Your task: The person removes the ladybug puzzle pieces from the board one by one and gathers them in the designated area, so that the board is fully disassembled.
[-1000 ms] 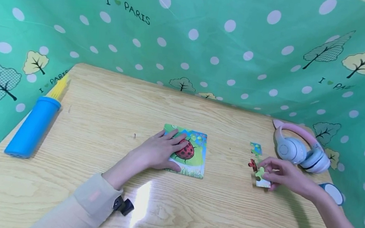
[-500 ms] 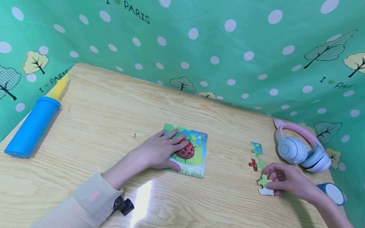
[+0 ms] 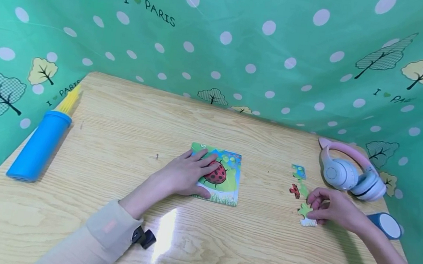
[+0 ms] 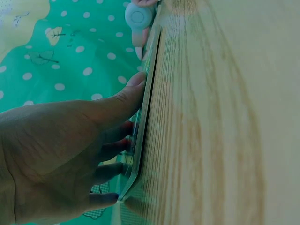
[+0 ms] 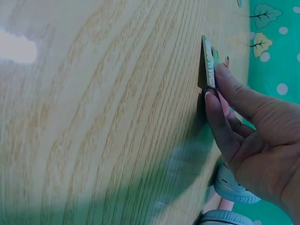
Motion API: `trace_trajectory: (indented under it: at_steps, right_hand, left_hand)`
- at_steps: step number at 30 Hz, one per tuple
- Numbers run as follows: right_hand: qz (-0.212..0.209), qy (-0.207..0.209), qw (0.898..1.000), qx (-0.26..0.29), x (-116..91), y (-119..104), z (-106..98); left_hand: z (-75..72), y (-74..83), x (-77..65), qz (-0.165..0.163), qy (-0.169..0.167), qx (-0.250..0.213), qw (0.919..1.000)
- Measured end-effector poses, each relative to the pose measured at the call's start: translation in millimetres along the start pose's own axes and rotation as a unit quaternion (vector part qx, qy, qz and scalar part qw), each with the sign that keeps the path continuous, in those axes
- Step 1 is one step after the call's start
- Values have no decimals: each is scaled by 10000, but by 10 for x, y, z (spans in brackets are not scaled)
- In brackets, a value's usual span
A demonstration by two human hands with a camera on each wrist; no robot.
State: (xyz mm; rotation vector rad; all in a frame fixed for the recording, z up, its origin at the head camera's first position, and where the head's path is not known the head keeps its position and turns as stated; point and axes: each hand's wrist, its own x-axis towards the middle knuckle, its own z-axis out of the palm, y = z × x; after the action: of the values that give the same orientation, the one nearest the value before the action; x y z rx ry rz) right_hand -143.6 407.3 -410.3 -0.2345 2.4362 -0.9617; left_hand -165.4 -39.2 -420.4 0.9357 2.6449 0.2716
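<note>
A square ladybug jigsaw puzzle lies at the middle of the table. My left hand rests on its left part with fingers spread, covering some of the picture. In the left wrist view, the thumb and fingertips of my left hand touch the puzzle's face. At the right, my right hand pinches a green and white puzzle piece between thumb and fingers. The right wrist view shows this piece tilted, one edge off the table. Just beyond lie a red piece, a green piece and a blue-green piece.
Cat-ear headphones lie at the back right, with a blue cylinder with a white end nearer me. A blue hand pump with a yellow tip lies along the left edge. A green polka-dot curtain borders the table.
My right hand has drawn the green and white piece slightly toward me and to the right, away from the other loose pieces. My left hand stays on the puzzle.
</note>
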Motion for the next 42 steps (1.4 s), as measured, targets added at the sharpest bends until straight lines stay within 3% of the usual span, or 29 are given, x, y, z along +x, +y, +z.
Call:
trace_trajectory:
  at_steps: [9, 14, 18, 23, 29, 35, 42]
  right_hand:
    - [-62, 327, 9961, -813, 14, -16, 7]
    - [75, 394, 9961, -783, 7, -15, 2]
    - [-92, 608, 9938, -925, -1, -46, -1]
    - [-389, 1051, 9867, -1179, 74, -176, 0]
    - [-669, 1460, 9791, -1244, 318, -448, 45]
    - [-845, 1623, 9789, -914, 565, -752, 169]
    - [-945, 1768, 9797, -1, 823, -1161, 403]
  left_hand:
    - [-5, 2, -7, -4, 5, 10, 10000]
    - [-13, 11, 0, -18, -23, 11, 10000]
    - [-15, 23, 6, -24, -34, -24, 10000]
    - [-14, 29, -4, -38, 6, -152, 9999]
    - [-16, 22, -15, -44, 45, -160, 9999]
    - [-2, 24, -16, -81, 73, -265, 9996]
    - [12, 28, -22, -205, 192, -206, 9994]
